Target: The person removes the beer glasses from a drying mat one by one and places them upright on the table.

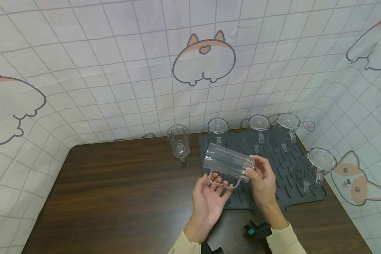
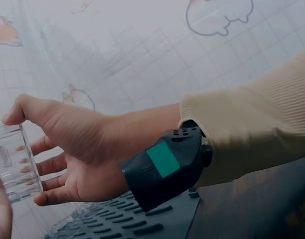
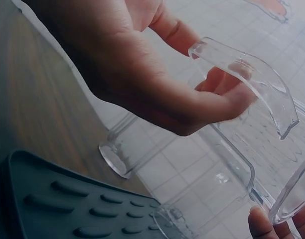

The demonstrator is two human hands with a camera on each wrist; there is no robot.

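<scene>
A clear glass mug (image 1: 227,163) is held above the drying mat, tipped nearly onto its side with its handle hanging below. My right hand (image 1: 262,180) grips its right end, the thumb on the near side; the left wrist view also shows this right hand (image 2: 75,144) around the glass. Beneath the mug, my left hand (image 1: 209,201) is palm up, with its fingers curled at the handle. In the right wrist view, the left hand (image 3: 157,84) holds the mug handle (image 3: 262,84), and a few right fingertips show at the bottom right corner.
A dark grey ridged drying mat (image 1: 279,192) lies on the brown wooden table (image 1: 114,197). Several glass mugs stand upside down on it, including one mug (image 1: 320,160) at the right edge. Left of the mat stands another mug (image 1: 179,141). A patterned cloth (image 1: 130,88) hangs behind.
</scene>
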